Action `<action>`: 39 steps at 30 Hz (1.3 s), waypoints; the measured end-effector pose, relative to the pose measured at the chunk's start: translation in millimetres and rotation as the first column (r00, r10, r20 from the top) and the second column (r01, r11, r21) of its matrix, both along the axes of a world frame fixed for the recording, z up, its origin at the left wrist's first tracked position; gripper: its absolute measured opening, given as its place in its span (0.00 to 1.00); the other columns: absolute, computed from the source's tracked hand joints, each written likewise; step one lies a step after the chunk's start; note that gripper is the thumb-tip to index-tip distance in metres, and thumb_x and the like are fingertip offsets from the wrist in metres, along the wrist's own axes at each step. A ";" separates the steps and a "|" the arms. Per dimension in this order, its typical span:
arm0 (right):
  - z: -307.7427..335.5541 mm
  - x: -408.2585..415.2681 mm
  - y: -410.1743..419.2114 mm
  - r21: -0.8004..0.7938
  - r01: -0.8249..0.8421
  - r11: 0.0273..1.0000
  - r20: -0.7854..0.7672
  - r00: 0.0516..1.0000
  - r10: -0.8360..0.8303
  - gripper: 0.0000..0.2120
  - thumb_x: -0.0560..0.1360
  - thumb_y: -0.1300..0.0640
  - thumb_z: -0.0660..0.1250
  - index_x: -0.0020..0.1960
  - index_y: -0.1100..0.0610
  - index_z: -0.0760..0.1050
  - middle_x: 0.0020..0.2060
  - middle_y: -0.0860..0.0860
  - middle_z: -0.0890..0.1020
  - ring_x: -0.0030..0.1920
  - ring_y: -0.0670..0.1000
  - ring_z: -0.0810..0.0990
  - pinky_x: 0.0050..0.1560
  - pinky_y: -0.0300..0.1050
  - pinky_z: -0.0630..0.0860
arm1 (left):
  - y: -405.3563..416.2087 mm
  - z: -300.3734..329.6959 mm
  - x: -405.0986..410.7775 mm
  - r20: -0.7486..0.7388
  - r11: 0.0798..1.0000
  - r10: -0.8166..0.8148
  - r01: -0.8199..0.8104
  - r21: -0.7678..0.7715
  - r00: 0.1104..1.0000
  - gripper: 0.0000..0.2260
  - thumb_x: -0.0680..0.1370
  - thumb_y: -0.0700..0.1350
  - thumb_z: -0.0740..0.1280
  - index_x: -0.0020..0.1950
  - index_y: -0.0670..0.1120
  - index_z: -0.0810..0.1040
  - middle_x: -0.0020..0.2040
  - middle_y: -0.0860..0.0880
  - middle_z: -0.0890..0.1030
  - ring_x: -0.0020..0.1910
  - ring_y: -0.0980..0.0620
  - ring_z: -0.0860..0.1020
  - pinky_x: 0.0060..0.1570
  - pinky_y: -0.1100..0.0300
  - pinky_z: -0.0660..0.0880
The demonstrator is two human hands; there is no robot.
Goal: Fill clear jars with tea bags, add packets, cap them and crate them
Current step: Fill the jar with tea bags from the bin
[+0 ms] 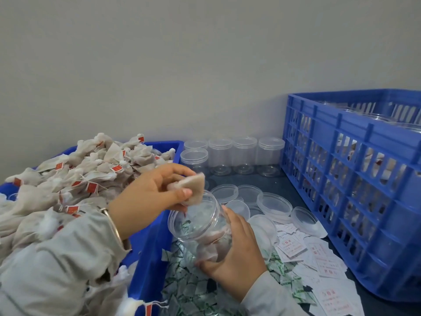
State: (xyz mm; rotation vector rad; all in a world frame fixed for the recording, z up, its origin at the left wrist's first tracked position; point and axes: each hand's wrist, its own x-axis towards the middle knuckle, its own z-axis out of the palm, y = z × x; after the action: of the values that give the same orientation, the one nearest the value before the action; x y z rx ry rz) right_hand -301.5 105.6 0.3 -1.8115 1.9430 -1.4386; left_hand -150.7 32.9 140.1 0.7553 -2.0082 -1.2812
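Two hands meet at the open jar (200, 226): my right hand (237, 254) grips its tilted base, my left hand (148, 190) pinches a tea bag (193, 188) above its mouth.

The left hand (150, 192) pinches a tea bag (192, 189) over the tilted clear jar (200, 226). The right hand (237, 254) grips the jar, which seems to hold a few bags already.
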 end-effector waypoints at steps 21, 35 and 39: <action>2.6 0.6 1.6 -0.043 0.052 0.998 0.059 0.997 -0.049 0.45 0.53 0.35 0.70 0.66 0.35 0.53 0.60 0.30 0.61 0.62 0.38 0.63 0.63 0.34 0.63 | -2.3 -9.0 3.1 0.318 0.714 0.242 0.054 -0.699 0.917 0.09 0.71 0.52 0.71 0.50 0.57 0.79 0.39 0.62 0.79 0.43 0.66 0.74 0.43 0.76 0.67; 1.2 -2.4 0.4 -0.004 -0.009 1.000 0.067 0.998 0.009 0.47 0.54 0.35 0.72 0.66 0.36 0.51 0.60 0.31 0.61 0.62 0.37 0.62 0.62 0.23 0.54 | -93.3 -27.7 69.2 0.654 0.631 0.755 -0.222 -0.743 -0.045 0.33 0.69 0.66 0.59 0.70 0.53 0.65 0.69 0.45 0.68 0.67 0.42 0.66 0.64 0.50 0.67; 0.3 -2.1 1.1 -0.003 -0.012 1.000 0.072 0.997 0.013 0.50 0.53 0.34 0.72 0.70 0.43 0.56 0.60 0.36 0.66 0.62 0.37 0.63 0.61 0.24 0.56 | -102.8 -36.1 86.6 0.722 0.685 0.674 -0.235 -0.689 -0.155 0.35 0.66 0.62 0.65 0.71 0.52 0.64 0.70 0.45 0.66 0.69 0.42 0.65 0.66 0.49 0.66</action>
State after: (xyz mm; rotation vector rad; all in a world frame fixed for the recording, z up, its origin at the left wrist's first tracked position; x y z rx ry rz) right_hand -303.6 106.7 0.6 -1.7443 1.8932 -1.4820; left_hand -64.1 -69.9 104.0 2.4288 -2.2221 0.4161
